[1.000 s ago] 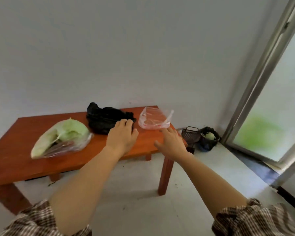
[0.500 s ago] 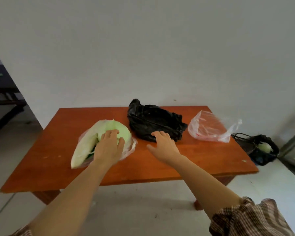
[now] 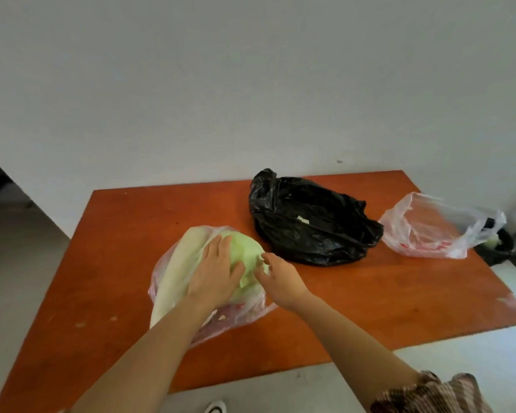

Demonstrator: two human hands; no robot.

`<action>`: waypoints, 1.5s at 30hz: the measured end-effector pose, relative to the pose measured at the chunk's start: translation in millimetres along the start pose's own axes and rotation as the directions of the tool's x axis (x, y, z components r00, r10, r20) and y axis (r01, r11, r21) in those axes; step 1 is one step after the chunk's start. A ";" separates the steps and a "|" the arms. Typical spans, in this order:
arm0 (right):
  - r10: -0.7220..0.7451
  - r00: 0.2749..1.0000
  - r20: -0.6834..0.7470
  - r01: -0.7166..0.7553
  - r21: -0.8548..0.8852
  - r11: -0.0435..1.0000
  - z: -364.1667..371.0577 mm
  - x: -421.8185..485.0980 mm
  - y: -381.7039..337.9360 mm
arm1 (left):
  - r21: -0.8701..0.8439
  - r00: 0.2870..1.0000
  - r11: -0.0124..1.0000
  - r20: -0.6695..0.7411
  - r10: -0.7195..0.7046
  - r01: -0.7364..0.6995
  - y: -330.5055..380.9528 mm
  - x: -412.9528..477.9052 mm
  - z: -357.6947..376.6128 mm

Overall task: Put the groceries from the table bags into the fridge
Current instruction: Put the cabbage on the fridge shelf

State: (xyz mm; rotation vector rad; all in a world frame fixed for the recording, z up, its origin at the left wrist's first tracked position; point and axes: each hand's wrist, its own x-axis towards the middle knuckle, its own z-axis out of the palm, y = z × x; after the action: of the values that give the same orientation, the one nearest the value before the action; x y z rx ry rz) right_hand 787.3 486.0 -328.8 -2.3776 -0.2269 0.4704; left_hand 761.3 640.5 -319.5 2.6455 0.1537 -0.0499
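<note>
Progress looks early: three bags on my counter, fridge unseen | cabbage lies in its clear bag | left grip rests flat on it, fingers straight | right grip touches its side, holding nothing | black bag, far bag untouched

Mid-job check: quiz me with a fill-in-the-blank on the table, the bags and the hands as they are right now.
The table holds ___ bags.
The middle bag is ___ in colour.
The cabbage lies in the bag farthest to the ___.
The left hand and the right hand both touch the ___.
Missing words: three; black; left; cabbage.
</note>
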 end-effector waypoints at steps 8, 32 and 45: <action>0.306 0.935 -0.178 -0.235 0.334 0.913 31.2 31.6 -14.0 | 0.021 0.963 0.987 0.220 0.154 -0.162 -39.8 40.5 -4.7; 0.259 0.966 -0.027 -0.247 0.218 0.944 36.6 46.7 -36.2 | 0.298 0.827 0.883 0.540 0.157 -0.363 -106.7 90.0 -25.0; 0.365 0.929 0.057 -0.281 0.750 0.599 4.0 28.2 24.4 | -0.310 0.865 0.950 0.466 0.188 -0.040 -50.8 95.9 -11.0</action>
State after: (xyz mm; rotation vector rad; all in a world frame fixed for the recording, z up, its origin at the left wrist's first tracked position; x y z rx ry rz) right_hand 812.5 478.3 -355.4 -1.5883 0.4070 0.4841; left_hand 850.6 699.8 -339.6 2.2558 -0.1607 -0.6098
